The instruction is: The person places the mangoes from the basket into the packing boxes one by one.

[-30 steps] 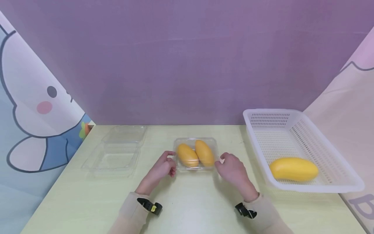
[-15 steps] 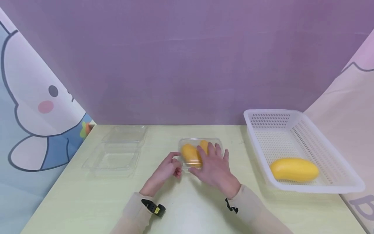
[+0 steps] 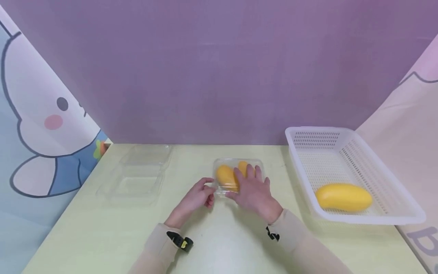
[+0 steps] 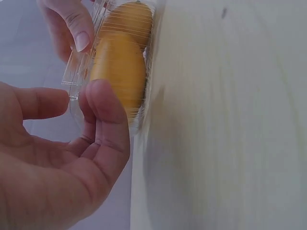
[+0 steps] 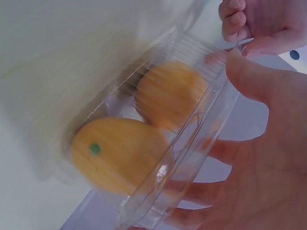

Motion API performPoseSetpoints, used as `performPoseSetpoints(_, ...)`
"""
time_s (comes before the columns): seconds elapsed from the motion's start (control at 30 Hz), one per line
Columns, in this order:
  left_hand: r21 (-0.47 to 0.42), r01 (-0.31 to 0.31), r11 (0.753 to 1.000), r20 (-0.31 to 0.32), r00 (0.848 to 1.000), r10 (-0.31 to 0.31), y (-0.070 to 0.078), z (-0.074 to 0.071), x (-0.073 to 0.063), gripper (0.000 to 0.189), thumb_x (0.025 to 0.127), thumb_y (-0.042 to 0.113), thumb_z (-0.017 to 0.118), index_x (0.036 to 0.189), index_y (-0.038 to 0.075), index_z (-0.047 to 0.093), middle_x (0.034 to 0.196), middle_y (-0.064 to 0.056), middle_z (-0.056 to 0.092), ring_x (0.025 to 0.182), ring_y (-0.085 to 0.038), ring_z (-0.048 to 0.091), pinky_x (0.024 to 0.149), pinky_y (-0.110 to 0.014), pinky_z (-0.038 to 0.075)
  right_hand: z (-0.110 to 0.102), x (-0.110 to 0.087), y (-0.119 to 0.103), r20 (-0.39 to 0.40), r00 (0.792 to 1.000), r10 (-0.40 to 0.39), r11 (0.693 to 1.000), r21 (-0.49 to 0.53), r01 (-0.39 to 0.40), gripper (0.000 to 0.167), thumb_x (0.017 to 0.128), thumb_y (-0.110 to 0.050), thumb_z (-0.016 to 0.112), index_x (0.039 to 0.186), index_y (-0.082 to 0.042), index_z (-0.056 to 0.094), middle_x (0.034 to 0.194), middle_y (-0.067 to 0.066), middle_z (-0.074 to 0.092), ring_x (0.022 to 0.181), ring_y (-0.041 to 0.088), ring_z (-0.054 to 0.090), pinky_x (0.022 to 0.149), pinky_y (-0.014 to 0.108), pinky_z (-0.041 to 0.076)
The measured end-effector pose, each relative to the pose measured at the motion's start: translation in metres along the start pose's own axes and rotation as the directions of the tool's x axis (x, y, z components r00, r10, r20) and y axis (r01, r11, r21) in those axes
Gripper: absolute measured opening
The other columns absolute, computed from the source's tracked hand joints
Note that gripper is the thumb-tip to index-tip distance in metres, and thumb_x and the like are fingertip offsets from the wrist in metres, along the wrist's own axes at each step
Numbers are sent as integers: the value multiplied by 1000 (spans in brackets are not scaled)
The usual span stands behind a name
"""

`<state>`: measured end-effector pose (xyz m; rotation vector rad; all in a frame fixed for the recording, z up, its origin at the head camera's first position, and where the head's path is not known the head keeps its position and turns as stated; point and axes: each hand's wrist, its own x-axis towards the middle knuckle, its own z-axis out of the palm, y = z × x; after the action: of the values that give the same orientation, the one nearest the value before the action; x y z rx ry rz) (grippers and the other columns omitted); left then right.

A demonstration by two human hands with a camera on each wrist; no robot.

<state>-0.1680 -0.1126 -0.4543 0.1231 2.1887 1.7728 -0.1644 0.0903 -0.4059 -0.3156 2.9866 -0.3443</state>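
Observation:
Two yellow-orange mangoes (image 3: 226,177) lie side by side inside a clear plastic clamshell box (image 3: 224,163) at mid-table, under its lowered lid. My right hand (image 3: 254,192) is spread over the right part of the lid, covering much of one mango, with the thumb at the front rim. In the right wrist view, its thumb (image 5: 249,79) and fingers lie along the rim of the box. At the left front corner, my left hand (image 3: 197,196) touches the box with its extended index finger. The other fingers of that hand are loosely bent below, holding nothing.
A white perforated basket (image 3: 304,182) stands on the right with a larger yellow mango (image 3: 343,197) in its near end. A second clear clamshell box (image 3: 135,182) lies unfolded at the left. A purple backdrop (image 3: 205,76) rises behind the table (image 3: 212,243).
The right hand has come from the right side of the clamshell box onto its lid, fingers now spread. The box has shifted a little right, and the left hand has followed it.

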Motion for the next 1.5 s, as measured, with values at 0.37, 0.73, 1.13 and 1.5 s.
performPoseSetpoints(0.37, 312, -157, 937, -20, 985, 172, -2, -13, -3, 26, 102, 8, 53, 125, 0, 62, 71, -5, 57, 59, -16, 55, 57, -28, 48, -6, 6, 10, 24, 1000, -4, 1000, -13, 4, 87, 90, -62, 65, 157, -16, 36, 155, 23, 29, 143, 48, 22, 103, 79, 29)
performPoseSetpoints(0.73, 673, -248, 697, 60, 957, 283, 18, -34, -20, 23, 99, 7, 54, 117, 3, 68, 77, 4, 55, 65, -11, 49, 65, -30, 46, -15, 10, 22, 71, 997, -5, 999, -44, 9, 83, 92, -61, 62, 157, -17, 35, 155, 24, 30, 142, 49, 25, 104, 77, 29)
performPoseSetpoints(1.13, 912, -219, 348, 77, 922, 379, 26, -102, -36, 24, 94, 6, 58, 115, -2, 66, 89, -7, 60, 71, -21, 60, 57, -37, 51, -29, 17, 28, 98, 995, -13, 994, -104, 23, 78, 90, -59, 66, 150, -15, 43, 141, 23, 42, 127, 47, 41, 105, 68, 34)
performPoseSetpoints(1.5, 933, -62, 353, -70, 934, 350, 28, -166, -49, 24, 94, 6, 58, 114, -6, 65, 97, -17, 63, 72, -27, 60, 61, -46, 54, -46, 30, 36, 164, 986, 0, 996, -87, 15, 77, 89, -49, 70, 150, -11, 42, 146, 23, 41, 119, 44, 45, 90, 60, 48)
